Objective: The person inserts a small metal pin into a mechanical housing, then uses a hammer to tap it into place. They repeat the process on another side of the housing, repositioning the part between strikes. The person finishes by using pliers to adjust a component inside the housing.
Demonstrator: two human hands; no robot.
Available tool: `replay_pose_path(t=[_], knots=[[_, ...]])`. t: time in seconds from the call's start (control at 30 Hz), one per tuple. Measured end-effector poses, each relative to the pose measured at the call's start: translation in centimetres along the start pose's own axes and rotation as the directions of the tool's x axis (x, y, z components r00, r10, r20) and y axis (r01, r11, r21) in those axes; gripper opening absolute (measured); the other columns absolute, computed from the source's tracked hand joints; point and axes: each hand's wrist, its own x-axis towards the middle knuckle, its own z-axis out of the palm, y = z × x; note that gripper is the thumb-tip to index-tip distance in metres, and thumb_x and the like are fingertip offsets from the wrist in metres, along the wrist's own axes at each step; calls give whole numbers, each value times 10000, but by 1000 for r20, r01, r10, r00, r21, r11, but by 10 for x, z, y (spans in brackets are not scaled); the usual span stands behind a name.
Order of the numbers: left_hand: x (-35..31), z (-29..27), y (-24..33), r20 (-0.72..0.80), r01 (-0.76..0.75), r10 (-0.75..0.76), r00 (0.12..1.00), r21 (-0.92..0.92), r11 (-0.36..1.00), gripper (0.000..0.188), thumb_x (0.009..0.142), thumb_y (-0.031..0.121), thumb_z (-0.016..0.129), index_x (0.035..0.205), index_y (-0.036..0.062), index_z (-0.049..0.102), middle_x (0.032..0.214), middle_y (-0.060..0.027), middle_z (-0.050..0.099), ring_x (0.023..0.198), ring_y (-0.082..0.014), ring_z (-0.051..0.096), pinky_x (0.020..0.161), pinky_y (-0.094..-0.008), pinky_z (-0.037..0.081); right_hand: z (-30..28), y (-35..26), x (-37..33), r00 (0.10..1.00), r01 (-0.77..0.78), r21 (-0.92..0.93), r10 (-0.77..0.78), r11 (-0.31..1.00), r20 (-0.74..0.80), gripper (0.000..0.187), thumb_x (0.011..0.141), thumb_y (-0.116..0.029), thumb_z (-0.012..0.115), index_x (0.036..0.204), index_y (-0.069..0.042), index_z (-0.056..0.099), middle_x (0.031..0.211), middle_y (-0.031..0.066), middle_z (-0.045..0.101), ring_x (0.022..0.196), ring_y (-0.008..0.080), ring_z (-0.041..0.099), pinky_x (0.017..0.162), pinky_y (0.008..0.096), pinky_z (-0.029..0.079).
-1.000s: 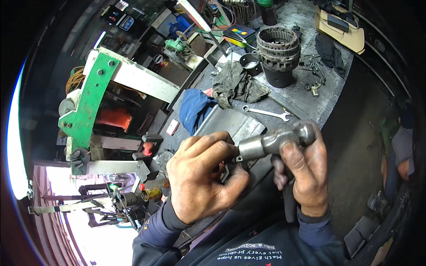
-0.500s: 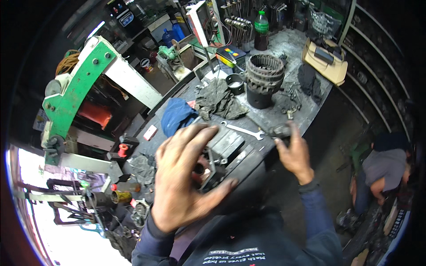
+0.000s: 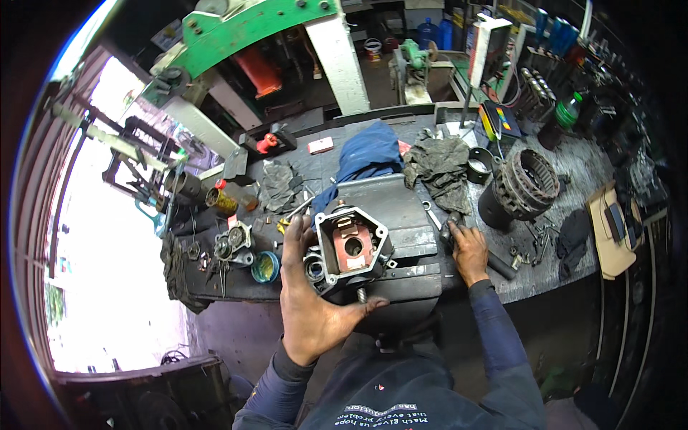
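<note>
My left hand [image 3: 312, 315] is open, its fingers and thumb spread around the near left side of a metal housing [image 3: 383, 240]. That housing has a six-sided rim and a reddish inside with a round hole. It sits at a grey bench vise [image 3: 401, 287]. The thumb is close to a threaded stud [image 3: 362, 294] under the rim; whether it touches cannot be told. At the right, my right hand [image 3: 469, 254] is closed around a dark hammer [image 3: 502, 265], near its head. Beside those fingers lies a wrench [image 3: 431, 215], partly hidden.
A blue cloth [image 3: 373, 149] and a dark rag [image 3: 437, 168] lie behind the vise. A ringed gear assembly [image 3: 527, 183] stands to the right. At the left are a blue-rimmed cup [image 3: 265, 266] and a metal part [image 3: 235, 242]. A green press frame [image 3: 251, 36] rises behind.
The view has swung left, bringing the housing and vise to the middle. My left hand is lower beside the housing, uncovering it. My right hand has closed on the hammer.
</note>
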Motion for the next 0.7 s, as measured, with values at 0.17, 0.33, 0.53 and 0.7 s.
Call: replay_pose_path(t=[0.17, 0.33, 0.53, 0.7], knots=[[10, 7, -16, 81, -139, 119, 990, 323, 936, 902, 631, 236, 925, 1383, -31, 503, 1245, -235, 616, 1173, -437, 604, 1012, -525, 469, 10, 10, -9, 1000, -10, 23, 10, 1000, -5, 441, 797, 43, 670, 1223, -61, 714, 1214, 175, 648, 1183, 379, 591, 990, 457, 498], [13, -7, -26, 155, -190, 135, 979, 442, 876, 1068, 510, 229, 921, 1423, -85, 463, 1343, -235, 552, 1266, -404, 528, 1054, -519, 413, -34, -46, -128, 967, 40, 284, 34, 958, -252, 278, 913, -99, 726, 1172, 2, 734, 1138, 234, 730, 1168, 417, 649, 1178, 514, 409], [16, -3, -39, 163, -248, 197, 967, 408, 879, 990, 578, 328, 878, 1392, -75, 484, 1269, -198, 547, 1179, -360, 530, 977, -461, 409, 9, -84, -199, 791, -418, 346, 149, 840, 594, 512, 767, -164, 784, 1273, -104, 730, 1185, 226, 731, 1108, 446, 686, 984, 508, 544], [14, -4, -42, 152, -261, 215, 965, 435, 862, 983, 568, 335, 890, 1373, -68, 495, 1247, -188, 553, 1162, -354, 536, 935, -450, 419, -29, -36, -178, 722, -224, -91, 228, 970, 653, 460, 768, -233, 805, 1216, -139, 757, 1079, 188, 755, 1004, 433, 711, 849, 543, 575]])
